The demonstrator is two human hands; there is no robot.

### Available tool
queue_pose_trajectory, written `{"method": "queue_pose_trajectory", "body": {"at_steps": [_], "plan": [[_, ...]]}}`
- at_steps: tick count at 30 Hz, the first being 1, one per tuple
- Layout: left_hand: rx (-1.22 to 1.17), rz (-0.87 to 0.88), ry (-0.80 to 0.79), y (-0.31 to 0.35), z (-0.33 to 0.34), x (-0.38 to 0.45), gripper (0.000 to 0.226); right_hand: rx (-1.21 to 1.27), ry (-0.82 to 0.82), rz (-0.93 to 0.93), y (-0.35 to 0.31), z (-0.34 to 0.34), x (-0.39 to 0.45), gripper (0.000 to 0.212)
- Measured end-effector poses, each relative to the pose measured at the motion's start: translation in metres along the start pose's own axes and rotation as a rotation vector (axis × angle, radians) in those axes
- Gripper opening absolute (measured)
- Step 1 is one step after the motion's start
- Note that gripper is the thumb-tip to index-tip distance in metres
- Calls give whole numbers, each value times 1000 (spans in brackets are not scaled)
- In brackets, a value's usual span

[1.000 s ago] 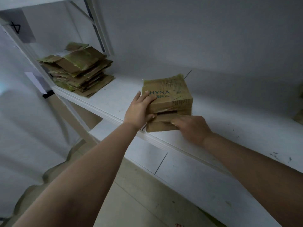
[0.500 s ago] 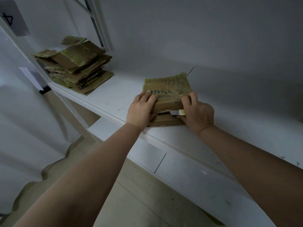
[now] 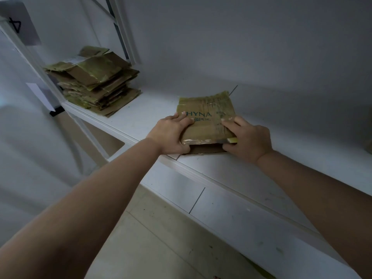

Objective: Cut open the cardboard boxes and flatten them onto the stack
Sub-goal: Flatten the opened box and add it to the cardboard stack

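Note:
A brown cardboard box [image 3: 207, 119] printed "HYNA" and covered in shiny tape lies squashed low on the white shelf [image 3: 145, 115]. My left hand [image 3: 171, 135] grips its left front corner, fingers on the top panel and thumb under the front edge. At the right front corner my right hand [image 3: 248, 139] holds it the same way. A small grey and yellow piece [image 3: 231, 140] shows at the box edge by my right fingers; what it is I cannot tell. The stack of flattened cardboard [image 3: 94, 83] sits at the shelf's far left.
A white wall [image 3: 241, 47] closes the back of the shelf. White upright posts [image 3: 120, 27] rise behind the stack, and a paper label [image 3: 18, 25] hangs on the frame at the upper left. A lower shelf and the floor [image 3: 161, 248] lie below.
The box has gone from standing tall to nearly flat. My right hand moved from the front opening up onto the top right corner, and both hands bear down on it.

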State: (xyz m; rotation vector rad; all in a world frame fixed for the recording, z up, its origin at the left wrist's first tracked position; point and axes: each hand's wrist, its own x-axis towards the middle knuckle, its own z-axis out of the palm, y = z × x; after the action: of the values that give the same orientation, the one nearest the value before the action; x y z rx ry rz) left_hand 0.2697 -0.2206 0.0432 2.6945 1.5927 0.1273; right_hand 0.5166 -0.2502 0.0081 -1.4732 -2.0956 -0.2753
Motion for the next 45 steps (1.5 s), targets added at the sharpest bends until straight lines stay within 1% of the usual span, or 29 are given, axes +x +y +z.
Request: {"method": "queue_pose_trajectory", "body": {"at_steps": [2,4,5,7,8,10,11,12,14,16,18,21,23,25,28,30,33,35,37,41,43,45], "plan": [[-15,-25,-104,-1,-16,0,86,69,-22,40,2,-9,4,62],[-103,-60,-148,-5,-28,1,70,160,-46,160,4,-19,10,58],[-179,-83,-142,-7,-31,2,62,208,-75,237,6,-21,14,57],[-354,-154,-75,-11,-28,4,56,295,-104,390,9,-23,22,58],[-415,-189,-23,-11,-25,6,53,334,-78,456,10,-23,27,57],[-433,-236,83,-11,-17,10,46,359,-15,546,10,-22,35,53],[-401,-244,125,-10,-14,12,42,329,0,546,8,-21,37,49],[-360,-240,162,-10,-11,14,38,276,10,507,6,-19,37,45],[-292,-198,234,-9,-4,15,30,167,37,371,4,-10,34,31],[-285,-151,299,-5,4,14,26,96,50,264,5,1,28,20],[-312,-151,334,0,10,11,29,89,65,219,10,10,22,17],[-306,-195,349,8,18,6,41,109,71,234,11,14,23,15],[-256,-215,330,13,23,4,55,114,71,243,9,14,26,18],[-205,-236,320,18,29,6,64,113,79,259,3,15,24,32],[-163,-303,375,25,34,14,60,103,66,305,-5,19,17,57],[-130,-363,390,32,33,19,56,92,47,362,-8,21,15,60],[-82,-453,356,39,28,26,46,60,15,444,-14,23,19,48],[-64,-466,326,40,24,29,40,42,-24,479,-18,23,22,40],[-72,-456,307,40,22,29,40,51,-34,501,-19,19,25,39],[-153,-362,275,35,21,18,45,102,-88,460,-16,12,21,44],[-211,-263,204,27,17,11,52,148,-128,423,-14,6,17,48],[-269,-180,84,19,9,5,69,171,-188,386,-11,-3,15,56]]}}
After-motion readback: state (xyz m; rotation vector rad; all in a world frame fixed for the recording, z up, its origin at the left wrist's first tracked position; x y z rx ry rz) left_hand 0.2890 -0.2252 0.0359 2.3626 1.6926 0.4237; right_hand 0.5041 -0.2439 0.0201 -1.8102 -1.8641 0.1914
